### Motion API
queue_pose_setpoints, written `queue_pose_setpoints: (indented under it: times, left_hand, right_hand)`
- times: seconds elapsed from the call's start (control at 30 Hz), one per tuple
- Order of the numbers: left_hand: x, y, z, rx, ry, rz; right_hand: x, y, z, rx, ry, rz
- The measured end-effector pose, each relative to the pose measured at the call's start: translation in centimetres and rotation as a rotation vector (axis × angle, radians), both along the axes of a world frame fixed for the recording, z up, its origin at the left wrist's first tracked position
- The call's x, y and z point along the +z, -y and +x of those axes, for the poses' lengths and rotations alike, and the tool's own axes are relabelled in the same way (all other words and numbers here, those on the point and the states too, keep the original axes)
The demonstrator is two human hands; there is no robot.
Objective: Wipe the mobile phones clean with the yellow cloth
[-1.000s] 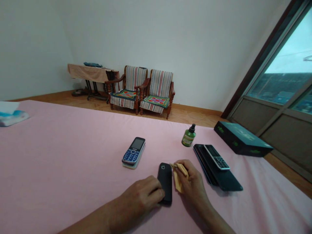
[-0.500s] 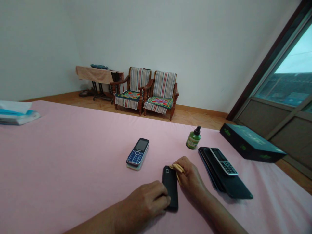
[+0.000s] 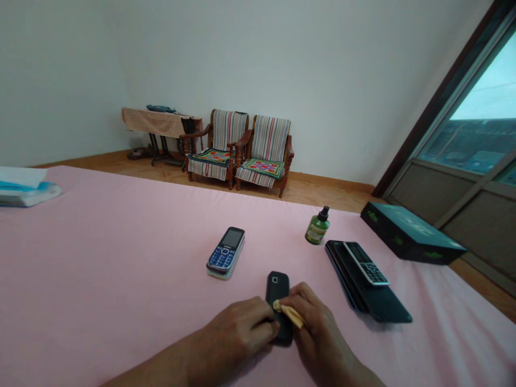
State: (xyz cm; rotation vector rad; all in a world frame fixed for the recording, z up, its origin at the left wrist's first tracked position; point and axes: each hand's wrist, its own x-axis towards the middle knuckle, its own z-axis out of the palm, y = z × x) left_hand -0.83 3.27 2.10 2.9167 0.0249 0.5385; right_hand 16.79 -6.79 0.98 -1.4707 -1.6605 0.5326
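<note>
A black mobile phone [image 3: 278, 287] lies back side up on the pink sheet, its small square camera at the far end. My left hand [image 3: 244, 330] grips its left side near the lower part, fingers curled over the edge. In my right hand [image 3: 316, 328] a folded yellow cloth [image 3: 293, 315] is pinched, and its tip presses on the middle of the phone's back. Farther off to the left, a blue keypad phone [image 3: 226, 251] rests face up on something pale and flat.
A green spray bottle [image 3: 317, 228] stands beyond my right hand. To the right lie a stack of dark flat devices [image 3: 387, 306] with a silver-edged keypad phone [image 3: 366, 263] on top, and a black box [image 3: 411, 234]. A tissue pack [image 3: 30, 194] is at far left.
My right hand has drawn the cloth from the phone's far right corner toward me, onto the middle of its back. My left hand keeps its grip on the phone.
</note>
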Motion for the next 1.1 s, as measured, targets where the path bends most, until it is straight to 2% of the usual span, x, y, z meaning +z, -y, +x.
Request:
queue_pose_setpoints:
  times: [0.13,0.23,0.33,0.47,0.6,0.87,1.1]
  left_hand:
    - [-0.3,0.1,0.0,0.009,0.031,0.005]
    - [-0.2,0.1,0.1,0.004,0.029,-0.001]
    - [0.0,0.2,0.1,0.010,0.017,0.014]
    - [0.1,0.2,0.2,0.003,-0.003,0.010]
    - [-0.2,0.1,0.1,0.008,0.027,-0.008]
    - [-0.1,0.3,0.2,0.029,-0.005,-0.006]
    - [-0.2,0.1,0.2,0.016,0.003,-0.041]
  right_hand:
    - [-0.7,1.2,-0.5,0.051,-0.007,0.014]
    - [-0.7,1.3,-0.6,0.040,0.021,0.006]
    - [-0.2,0.1,-0.4,-0.024,0.077,-0.023]
    - [0.2,-3.3,0.6,-0.145,0.169,-0.009]
    - [0.1,-5.7,1.4,-0.174,0.218,0.025]
    - [0.5,-3.1,0.3,-0.104,0.186,-0.006]
    - [0.2,-6.0,1.3,-0.169,0.263,0.047]
